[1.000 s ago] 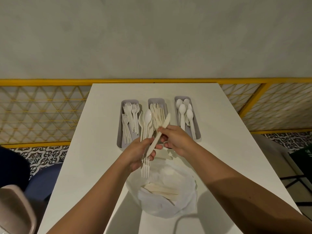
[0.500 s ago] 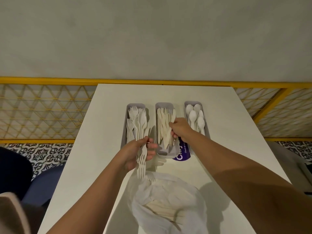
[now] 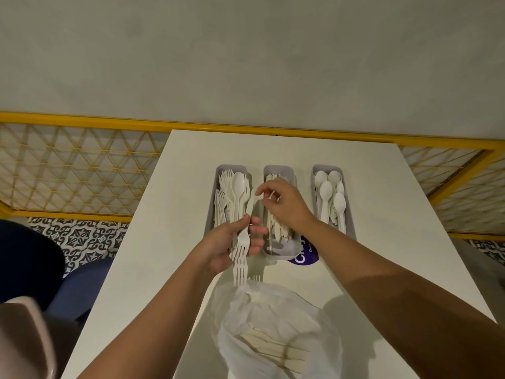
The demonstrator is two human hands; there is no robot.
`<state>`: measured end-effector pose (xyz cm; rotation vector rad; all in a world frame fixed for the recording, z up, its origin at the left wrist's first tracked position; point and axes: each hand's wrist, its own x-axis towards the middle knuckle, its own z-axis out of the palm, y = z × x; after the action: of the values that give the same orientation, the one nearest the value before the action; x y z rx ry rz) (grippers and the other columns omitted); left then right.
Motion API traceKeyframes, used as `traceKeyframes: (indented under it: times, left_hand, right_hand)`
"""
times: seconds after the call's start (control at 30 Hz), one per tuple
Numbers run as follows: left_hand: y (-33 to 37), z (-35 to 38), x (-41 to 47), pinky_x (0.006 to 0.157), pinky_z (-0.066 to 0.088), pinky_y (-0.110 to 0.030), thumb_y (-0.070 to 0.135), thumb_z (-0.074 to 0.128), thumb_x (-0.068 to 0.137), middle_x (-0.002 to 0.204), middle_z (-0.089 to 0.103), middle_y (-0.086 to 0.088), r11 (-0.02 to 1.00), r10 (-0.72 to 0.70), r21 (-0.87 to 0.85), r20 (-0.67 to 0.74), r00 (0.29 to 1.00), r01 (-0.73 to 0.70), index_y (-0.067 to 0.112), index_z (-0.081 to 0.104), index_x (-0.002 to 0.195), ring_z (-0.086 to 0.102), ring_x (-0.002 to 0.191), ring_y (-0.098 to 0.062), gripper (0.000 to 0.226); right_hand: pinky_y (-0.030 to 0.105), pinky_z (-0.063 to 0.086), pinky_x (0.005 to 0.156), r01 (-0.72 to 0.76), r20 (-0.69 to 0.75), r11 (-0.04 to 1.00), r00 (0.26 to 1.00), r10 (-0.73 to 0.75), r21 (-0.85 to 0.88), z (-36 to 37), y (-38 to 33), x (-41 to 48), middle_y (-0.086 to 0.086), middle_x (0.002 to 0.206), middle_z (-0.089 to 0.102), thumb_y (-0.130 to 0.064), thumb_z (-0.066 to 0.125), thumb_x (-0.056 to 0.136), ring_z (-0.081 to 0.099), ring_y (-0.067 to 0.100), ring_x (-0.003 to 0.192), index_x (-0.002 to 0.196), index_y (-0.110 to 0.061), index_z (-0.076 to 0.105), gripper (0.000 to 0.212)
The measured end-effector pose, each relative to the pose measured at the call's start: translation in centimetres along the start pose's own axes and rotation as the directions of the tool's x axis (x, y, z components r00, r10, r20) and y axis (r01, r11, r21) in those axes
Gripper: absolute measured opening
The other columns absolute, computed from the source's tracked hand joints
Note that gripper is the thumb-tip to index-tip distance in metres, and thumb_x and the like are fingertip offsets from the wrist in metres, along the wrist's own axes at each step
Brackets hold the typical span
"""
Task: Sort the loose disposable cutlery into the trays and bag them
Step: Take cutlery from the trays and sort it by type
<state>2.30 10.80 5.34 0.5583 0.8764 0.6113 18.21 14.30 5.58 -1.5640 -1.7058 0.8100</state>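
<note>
**Head view: right hand lifts off the middle tray, left keeps its bundle**

Head camera shows a change from half a second ago: then the right hand (image 3: 284, 206) lay low in the middle tray (image 3: 278, 253) among the knives (image 3: 276, 228); now it hovers above that tray, thumb and forefinger pinched near the tip of a pale piece that sticks up out of the left hand's bundle (image 3: 240, 214). Whether the right fingers (image 3: 262, 188) truly grip it, I cannot tell. The left hand (image 3: 232, 243) is as before, fingers closed around the bundle of forks and spoons.

That bundle runs lengthwise away from the person, spoon bowls pointing to the far wall and fork tines pointing back toward the bag (image 3: 276, 332). It is held over the near end of the left tray (image 3: 216, 176), between that tray and the bag.

Three trays stand side by side on the table (image 3: 382, 214), long axes running away from the person: forks left, knives middle, spoons (image 3: 330, 198) in the right tray (image 3: 351, 231). The bag sits open at the near edge with cutlery inside.
</note>
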Motion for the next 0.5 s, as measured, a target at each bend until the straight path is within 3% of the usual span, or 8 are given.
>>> traceKeyframes:
  times: [0.07,0.17,0.3,0.43,0.5]
  left_hand:
    - [0.0,0.2,-0.1,0.049,0.052,-0.021,0.025,0.04,0.099,0.069,0.068,-0.002,1.0,-0.025,0.004,0.018,1.0,0.025,0.01,0.06,0.09,0.063,0.052,-0.014,0.027]
    - [-0.3,0.4,-0.2,0.045,0.047,-0.02,0.025,0.039,0.099,0.067,0.065,-0.003,0.997,-0.07,0.026,0.039,0.997,0.069,0.009,0.06,0.091,0.058,0.049,-0.014,0.028]
    - [-0.7,0.6,-0.4,0.042,0.045,-0.019,0.028,0.04,0.099,0.063,0.064,-0.006,0.99,-0.101,0.101,0.057,0.993,0.095,0.007,0.061,0.093,0.054,0.043,-0.013,0.03]
    - [-0.8,0.9,-0.8,0.042,0.044,-0.019,0.028,0.038,0.099,0.064,0.064,-0.007,0.986,-0.115,0.127,0.074,0.991,0.105,0.005,0.062,0.092,0.052,0.042,-0.013,0.034]
    - [-0.8,0.8,-1.0,0.042,0.044,-0.019,0.029,0.036,0.099,0.065,0.065,-0.008,0.985,-0.112,0.143,0.086,0.99,0.099,0.004,0.062,0.092,0.053,0.041,-0.013,0.036]
  right_hand:
    - [0.01,0.039,0.066,0.13,0.14,0.991,0.982,-0.126,-0.021,-0.4,-0.9,-1.0,-0.002,0.086,0.048,0.015,0.055,0.077,0.048,-0.002,0.072,0.091,-0.007,0.071,0.031]
    - [0.013,0.037,0.067,0.213,0.275,0.962,0.948,-0.16,-0.172,-0.9,-1.2,-1.8,0.001,0.091,0.045,0.013,0.054,0.079,0.043,-0.002,0.074,0.095,-0.008,0.071,0.031]
    - [0.024,0.042,0.072,0.304,0.385,0.903,0.906,-0.175,-0.305,-1.9,-1.8,-2.2,-0.002,0.097,0.042,-0.003,0.062,0.085,0.046,0.011,0.084,0.101,-0.009,0.067,0.018]
    - [0.032,0.045,0.076,0.467,0.449,0.758,0.856,-0.257,-0.456,-2.2,-1.6,-2.7,0.008,0.109,0.05,-0.012,0.062,0.087,0.048,0.021,0.101,0.106,-0.011,0.065,0.019]
    - [0.031,0.043,0.07,0.524,0.434,0.712,0.838,-0.332,-0.467,-2.4,-1.4,-3.0,0.01,0.108,0.053,-0.012,0.063,0.086,0.049,0.024,0.101,0.105,-0.011,0.065,0.019]
